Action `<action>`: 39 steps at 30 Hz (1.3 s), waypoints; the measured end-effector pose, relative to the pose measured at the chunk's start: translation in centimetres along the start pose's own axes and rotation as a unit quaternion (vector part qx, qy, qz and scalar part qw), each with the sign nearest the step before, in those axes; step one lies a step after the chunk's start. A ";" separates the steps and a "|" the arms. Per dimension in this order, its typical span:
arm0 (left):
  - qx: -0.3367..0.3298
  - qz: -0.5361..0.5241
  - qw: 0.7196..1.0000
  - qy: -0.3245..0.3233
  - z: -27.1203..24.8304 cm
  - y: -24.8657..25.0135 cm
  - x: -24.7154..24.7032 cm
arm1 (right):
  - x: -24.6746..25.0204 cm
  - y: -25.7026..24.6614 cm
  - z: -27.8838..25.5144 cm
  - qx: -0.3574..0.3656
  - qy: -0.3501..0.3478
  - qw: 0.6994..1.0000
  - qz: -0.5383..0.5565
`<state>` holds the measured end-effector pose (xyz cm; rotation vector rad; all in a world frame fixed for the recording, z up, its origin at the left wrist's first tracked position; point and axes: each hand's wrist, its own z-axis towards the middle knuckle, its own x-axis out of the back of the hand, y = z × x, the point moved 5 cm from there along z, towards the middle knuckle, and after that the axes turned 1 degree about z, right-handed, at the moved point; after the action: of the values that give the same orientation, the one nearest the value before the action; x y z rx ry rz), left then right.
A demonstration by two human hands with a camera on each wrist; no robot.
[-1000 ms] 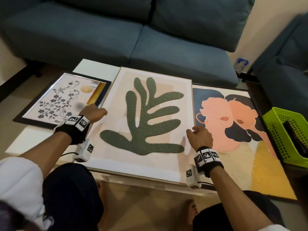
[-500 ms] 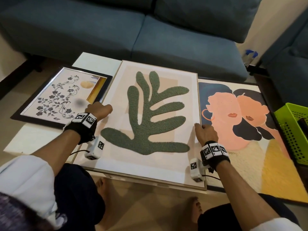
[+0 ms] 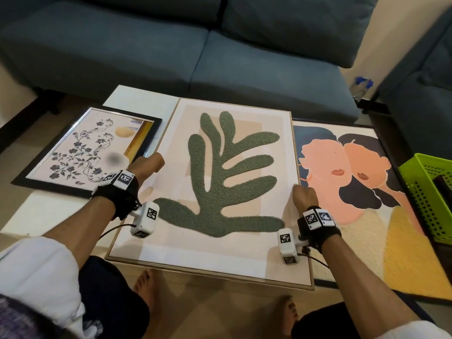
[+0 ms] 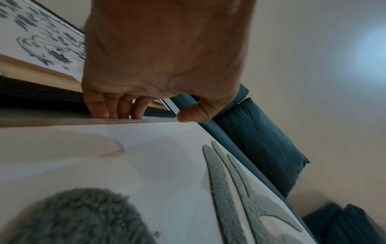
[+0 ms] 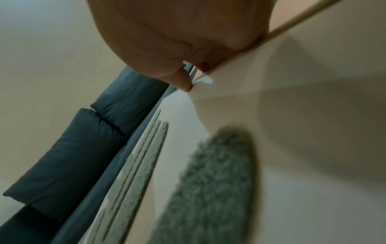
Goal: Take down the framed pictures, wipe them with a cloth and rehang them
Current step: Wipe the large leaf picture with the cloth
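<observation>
Leaf picture (image 3: 220,182) flat on the counter (image 3: 137,99), long axis running away toward the sofa (image 3: 195,45). Left hand (image 3: 146,165) curled round its left edge, right hand (image 3: 303,195) curled round the right, each grip midway along, evenly placed for lifting.

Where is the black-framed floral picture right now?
In the head view, the floral picture lies flat at the left end of the white table, just left of the green leaf picture and beside the left hand.
</observation>
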<state>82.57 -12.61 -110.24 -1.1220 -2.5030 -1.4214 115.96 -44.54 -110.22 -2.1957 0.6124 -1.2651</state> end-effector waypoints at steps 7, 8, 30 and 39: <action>0.027 -0.045 0.998 -0.038 -1.3 0.6 0.3 | 2.1 -0.7 0.2 0.006 0.031 0.999 0.008; 0.028 -0.055 0.997 -0.039 -1.2 0.6 0.3 | 2.6 -1.0 0.3 0.008 0.033 0.999 0.001; -0.096 -0.221 0.958 -0.157 -19.6 3.5 0.6 | 20.6 -10.4 -5.8 0.212 0.050 0.974 -0.069; 0.016 -0.271 0.922 -0.275 -33.8 -3.5 -7.6 | 25.9 -8.9 -7.3 0.219 0.007 0.955 -0.199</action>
<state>76.15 -43.80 -96.17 -0.9653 -3.4344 -1.2709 122.51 -55.33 -84.82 -1.9829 -0.1197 -1.4488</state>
